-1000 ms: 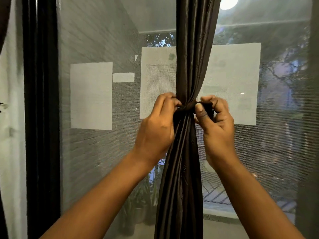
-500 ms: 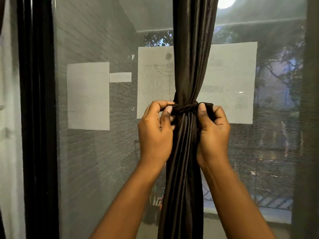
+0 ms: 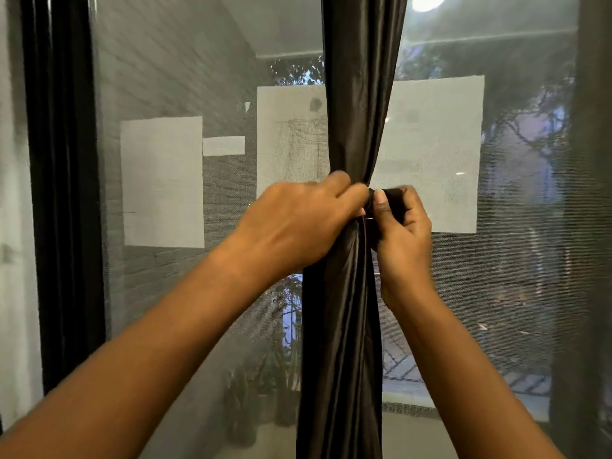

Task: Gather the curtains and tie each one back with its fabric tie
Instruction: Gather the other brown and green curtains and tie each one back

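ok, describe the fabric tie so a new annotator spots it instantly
Start at the mesh-screened window, then the dark gathered curtain hanging down its middle. At the curtain's pinched waist, the fabric tie is the short dark strip bunched in the right hand, sticking out sideways while the curtain folds run vertically.

The left hand (image 3: 298, 223) hides the fabric tie's (image 3: 392, 197) wrap around the curtain (image 3: 351, 111).

Before me a mesh window screen (image 3: 516, 276) carries pale rectangular patches (image 3: 162, 180), a black frame (image 3: 63, 193) stands left, and a bright lamp (image 3: 427, 0) glows above.
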